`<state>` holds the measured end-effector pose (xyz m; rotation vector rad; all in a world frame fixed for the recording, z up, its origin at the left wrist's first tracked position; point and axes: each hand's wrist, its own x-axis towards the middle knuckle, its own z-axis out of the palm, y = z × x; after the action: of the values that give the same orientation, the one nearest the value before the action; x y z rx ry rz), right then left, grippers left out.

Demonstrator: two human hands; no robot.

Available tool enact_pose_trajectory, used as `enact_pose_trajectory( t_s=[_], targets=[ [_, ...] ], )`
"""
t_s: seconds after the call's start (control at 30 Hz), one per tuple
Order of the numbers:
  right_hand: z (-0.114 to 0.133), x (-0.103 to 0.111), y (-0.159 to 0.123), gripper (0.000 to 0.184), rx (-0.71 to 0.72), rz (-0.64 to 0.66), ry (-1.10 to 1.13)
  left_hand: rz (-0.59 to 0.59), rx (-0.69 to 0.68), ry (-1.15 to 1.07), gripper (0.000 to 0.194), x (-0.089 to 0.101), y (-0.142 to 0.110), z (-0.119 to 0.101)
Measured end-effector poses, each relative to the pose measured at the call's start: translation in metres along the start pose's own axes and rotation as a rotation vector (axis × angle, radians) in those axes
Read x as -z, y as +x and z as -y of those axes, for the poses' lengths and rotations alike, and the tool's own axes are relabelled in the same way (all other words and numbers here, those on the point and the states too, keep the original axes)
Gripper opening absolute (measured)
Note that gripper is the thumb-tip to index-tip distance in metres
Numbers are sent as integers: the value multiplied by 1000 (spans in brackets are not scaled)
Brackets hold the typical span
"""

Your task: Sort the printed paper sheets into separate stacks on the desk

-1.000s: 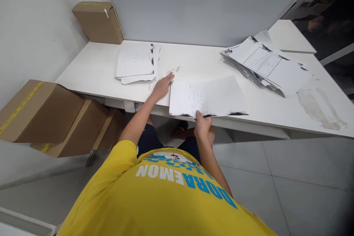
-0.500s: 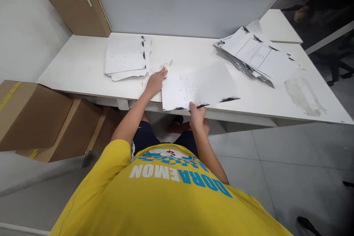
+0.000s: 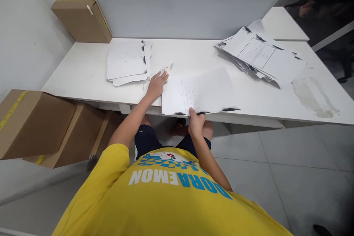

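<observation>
My left hand (image 3: 157,86) lies on the table with its fingers stretched out, their tips at a small pale block (image 3: 166,70) whose kind I cannot make out. Just right of it, a printed sheet of paper (image 3: 210,90) with black smudges along its near edge lies over the table's front edge. My right hand (image 3: 196,122) pinches that near edge, thumb on top and fingers underneath. To the left is a stack of papers (image 3: 127,59) with black marks down its right side. A larger, untidy pile of papers (image 3: 257,53) lies at the right.
The white table (image 3: 190,53) carries dried smears (image 3: 315,96) at the right. A cardboard box (image 3: 83,20) stands in its back left corner. More cardboard boxes (image 3: 38,121) are at the lower left, beside the table's front. A grey panel (image 3: 190,3) closes off the back.
The camera view has shifted. My left fingers have drawn slightly back toward me over the pale block. My right hand keeps its pinch on the sheet, which stays in about the same place.
</observation>
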<state>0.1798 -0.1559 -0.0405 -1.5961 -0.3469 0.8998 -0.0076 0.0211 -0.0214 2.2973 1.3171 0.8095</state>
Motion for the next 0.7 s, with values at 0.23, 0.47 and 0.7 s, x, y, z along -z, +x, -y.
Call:
enact_pose_trajectory(
  t_s=[0.23,0.47,0.7],
  targets=[
    [0,2,1,43,-2,33,-29,21,0,-21,58,3,-2,0],
    [2,2,-1,43,4,31,-38,43,1,-39,58,3,0,3],
    [-6,6,1,31,103,90,-2,21,15,-129,55,5,0,4]
  ],
)
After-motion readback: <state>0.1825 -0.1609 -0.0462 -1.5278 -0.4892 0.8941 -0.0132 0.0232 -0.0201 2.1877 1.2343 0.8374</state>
